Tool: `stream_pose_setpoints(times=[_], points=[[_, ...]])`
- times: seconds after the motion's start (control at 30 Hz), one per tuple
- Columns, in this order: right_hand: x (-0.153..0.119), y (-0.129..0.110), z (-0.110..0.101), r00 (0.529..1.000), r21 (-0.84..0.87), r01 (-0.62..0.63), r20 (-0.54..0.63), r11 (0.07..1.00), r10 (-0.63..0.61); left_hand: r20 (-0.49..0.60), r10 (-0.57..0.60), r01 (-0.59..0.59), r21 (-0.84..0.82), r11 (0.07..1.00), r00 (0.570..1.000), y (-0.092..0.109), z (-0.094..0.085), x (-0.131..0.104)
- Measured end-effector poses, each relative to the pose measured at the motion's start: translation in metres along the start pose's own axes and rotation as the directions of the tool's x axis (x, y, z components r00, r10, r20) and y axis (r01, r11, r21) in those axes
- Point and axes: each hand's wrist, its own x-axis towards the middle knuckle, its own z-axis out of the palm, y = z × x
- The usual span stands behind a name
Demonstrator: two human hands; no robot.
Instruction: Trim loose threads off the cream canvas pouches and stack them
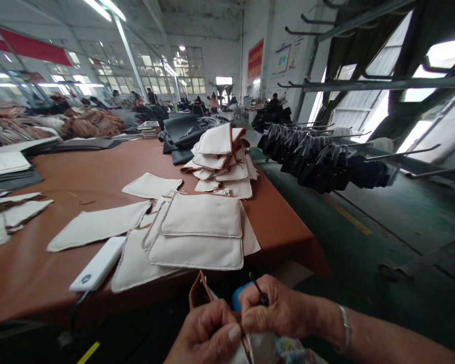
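And here it all is, down in front of the table point(288, 237), just off its near edge toward the right corner: a cream piece with a brown edge point(263, 346), held between two bare hands and not resting on the tabletop. The left hand point(208, 328) is closed on it, thumb and finger pinching the seam; the right hand point(273, 308) is closed too, fingers curled round a slim dark tool point(256, 285), its thumb right up against the same seam. And look at the lines! The tool's visible end points up and leftward out of the right fist; its lower end is hidden, so whether it meets the material I cannot tell. The brown edge runs down from the thumbs, tipping slightly right, away from the table. Neither hand is nearer, since both meet at that one spot, the left from the lower left, the right from the right. A brown flap point(199, 292) pokes up behind the left hand, seemingly part of the same piece. Over the near edge lie padded cream panels point(200, 217), with a white box point(98, 265) to their left on that same edge, and a heap of cream and brown pieces point(222, 167) rises behind them by the right edge.
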Motion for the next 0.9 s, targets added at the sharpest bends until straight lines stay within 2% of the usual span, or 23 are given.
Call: stream_pose_setpoints(times=[0.1, 0.23, 0.37, 0.53, 0.63, 0.73, 0.83, 0.9], points=[[-0.003, 0.003, -0.003, 0.999, -0.032, 0.039, -0.034, 0.999, -0.040, 0.096, -0.011, 0.009, 0.022, 1.000, 0.995, 0.010, -0.011, 0.000], [-0.008, -0.001, -0.007, 0.991, -0.164, 0.110, -0.063, 0.980, -0.121, 0.094, -0.076, 0.044, 0.301, 0.953, 0.993, 0.025, -0.031, -0.004], [-0.011, 0.003, -0.010, 0.984, -0.241, 0.148, -0.064, 0.959, -0.168, 0.124, -0.117, 0.068, 0.343, 0.937, 0.985, 0.023, -0.041, -0.007], [-0.007, 0.003, -0.024, 0.993, -0.355, 0.069, -0.067, 0.932, -0.099, 0.002, -0.037, 0.028, 0.586, 0.810, 0.999, 0.025, -0.029, -0.008], [-0.003, -0.020, -0.026, 0.993, -0.412, 0.095, -0.020, 0.906, -0.114, -0.031, 0.042, -0.010, 0.674, 0.738, 0.999, 0.035, -0.011, -0.005], [0.001, -0.048, -0.013, 0.985, -0.516, 0.151, 0.005, 0.843, -0.174, 0.019, 0.134, -0.109, 0.699, 0.707, 0.991, 0.048, 0.004, 0.001], [0.004, -0.059, 0.000, 0.991, -0.628, 0.131, 0.056, 0.767, -0.123, 0.050, 0.140, -0.137, 0.679, 0.722, 0.989, 0.058, 0.005, 0.002], [0.004, -0.056, -0.001, 0.995, -0.562, 0.098, 0.072, 0.821, -0.069, 0.035, 0.075, -0.081, 0.593, 0.801, 0.997, 0.058, -0.008, -0.004]])
